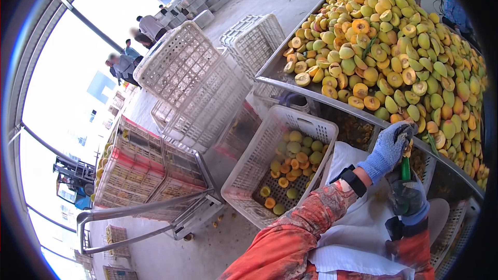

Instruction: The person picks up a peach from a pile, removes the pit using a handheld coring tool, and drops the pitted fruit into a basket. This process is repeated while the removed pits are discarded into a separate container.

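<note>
My left hand (pixel 388 148), in a blue knit glove with a dark palm, is closed on an apricot (pixel 409 151); only a little orange flesh shows past the fingers. Just below it, my right hand (pixel 409 197), in a similar dark-coated glove, is wrapped round a green-handled knife (pixel 405 168). The knife's blade is hidden near the left hand's fingers. Both hands are over my lap, at the near edge of a metal table (pixel 316 93). Heaped on the table are apricots (pixel 394 57), many halved, with orange flesh.
Left of my arm stands a white plastic crate (pixel 244 176) partly filled with apricots. Beyond it are stacked white crates (pixel 187 72) and a metal-framed trolley (pixel 145 202) beside red-banded crates (pixel 140 161). A forklift (pixel 75 176) is at far left. Several people stand in the background.
</note>
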`<move>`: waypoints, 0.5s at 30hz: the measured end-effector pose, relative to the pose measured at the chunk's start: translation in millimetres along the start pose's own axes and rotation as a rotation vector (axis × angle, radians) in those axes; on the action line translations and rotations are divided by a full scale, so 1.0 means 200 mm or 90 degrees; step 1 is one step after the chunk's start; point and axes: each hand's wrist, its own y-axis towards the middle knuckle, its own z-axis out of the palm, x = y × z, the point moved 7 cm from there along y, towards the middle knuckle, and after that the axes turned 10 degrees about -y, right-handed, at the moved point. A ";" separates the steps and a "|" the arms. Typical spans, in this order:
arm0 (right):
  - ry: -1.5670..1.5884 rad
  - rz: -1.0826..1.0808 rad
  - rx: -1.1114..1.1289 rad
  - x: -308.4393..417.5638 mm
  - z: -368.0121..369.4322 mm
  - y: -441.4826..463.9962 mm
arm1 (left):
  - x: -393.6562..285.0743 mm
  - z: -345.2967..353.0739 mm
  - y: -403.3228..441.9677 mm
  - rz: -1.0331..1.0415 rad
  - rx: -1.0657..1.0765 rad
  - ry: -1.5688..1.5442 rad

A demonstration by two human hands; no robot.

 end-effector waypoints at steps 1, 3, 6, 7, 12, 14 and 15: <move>0.002 -0.038 0.048 0.02 0.01 -0.01 | 0.02 0.00 0.00 0.001 0.001 0.000; -0.117 -0.053 0.031 -0.01 -0.07 -0.02 | 0.09 0.01 0.03 -0.048 0.016 -0.081; -0.125 -0.050 0.035 -0.07 -0.14 0.00 | 0.12 0.02 0.04 -0.027 0.019 -0.107; -0.019 -0.042 0.057 -0.09 -0.14 0.01 | 0.13 0.04 0.04 -0.030 0.019 -0.107; 0.099 -0.087 0.020 -0.08 -0.15 0.02 | 0.23 0.07 0.11 -0.109 -0.023 -0.052; 0.092 -0.094 -0.031 -0.07 -0.19 0.01 | 0.29 0.07 0.15 -0.188 -0.034 0.025; 0.026 -0.068 -0.046 -0.04 -0.19 -0.01 | 0.33 0.06 0.16 -0.264 -0.045 0.103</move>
